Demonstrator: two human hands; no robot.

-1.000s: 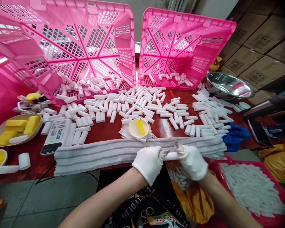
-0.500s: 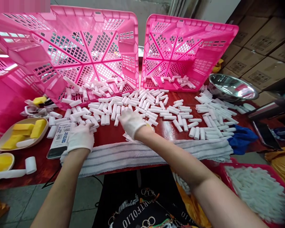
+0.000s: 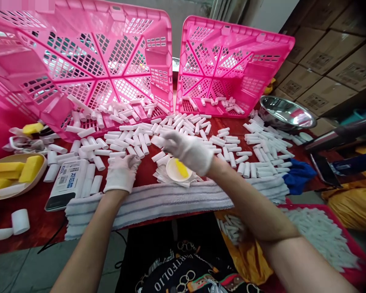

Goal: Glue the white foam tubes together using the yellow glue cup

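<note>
Both my hands wear white gloves. My right hand hovers over the red table, fingers closed on a white tube among the many white tubes strewn there. A small white dish with a yellow swab sits just under that hand. My left hand rests near the folded grey towel, fingers curled around a white tube, next to more tubes.
Two pink crates lie tipped on their sides behind. A steel bowl, blue cloth, yellow sponges on a plate, a labelled box and a red tray of tubes surround the work area.
A second ago both hands worked one tube at the towel's edge. They then reached out into the pile; now the right has pulled back over the dish with a tube, the left shifted right.
</note>
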